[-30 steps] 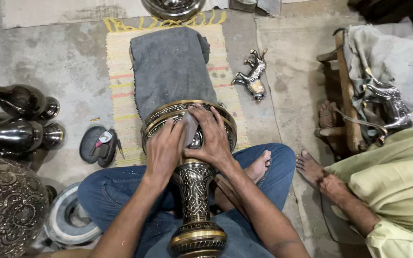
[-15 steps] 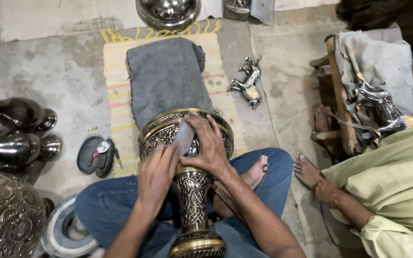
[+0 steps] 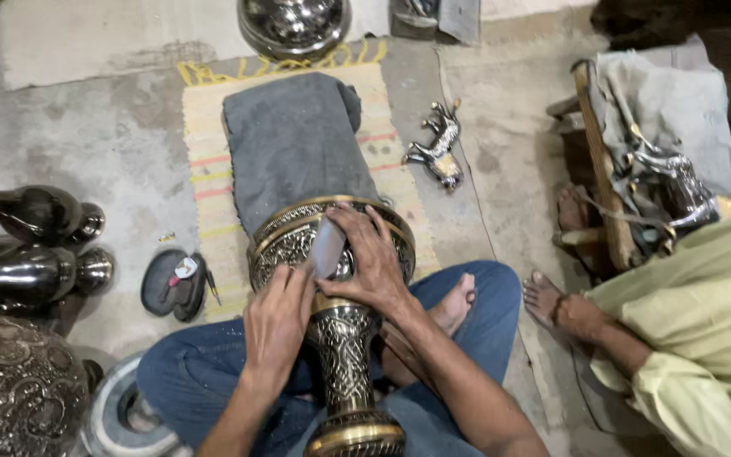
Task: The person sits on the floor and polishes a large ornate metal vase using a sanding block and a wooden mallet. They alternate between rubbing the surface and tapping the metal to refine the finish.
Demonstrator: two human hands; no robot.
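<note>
An engraved brass vase [image 3: 342, 338] lies across my lap, its wide mouth resting on a folded grey cloth [image 3: 294, 144]. My left hand [image 3: 277, 317] rests on the vase's shoulder beside the neck. My right hand [image 3: 374, 258] lies over the vase's bowl and presses a small grey pad [image 3: 328, 245] against it. My crossed legs in blue jeans [image 3: 467, 296] sit under the vase.
A striped mat [image 3: 209, 161] lies beneath the cloth. Dark metal vases [image 3: 31, 245] lie at the left, an engraved pot [image 3: 10, 389] at lower left. A small metal horse figure [image 3: 439, 144] is on the floor. A person in yellow-green [image 3: 687, 338] sits at right.
My left hand has slid down from the rim toward the vase's neck. The grey pad now shows more under my right hand. The view shifted slightly.
</note>
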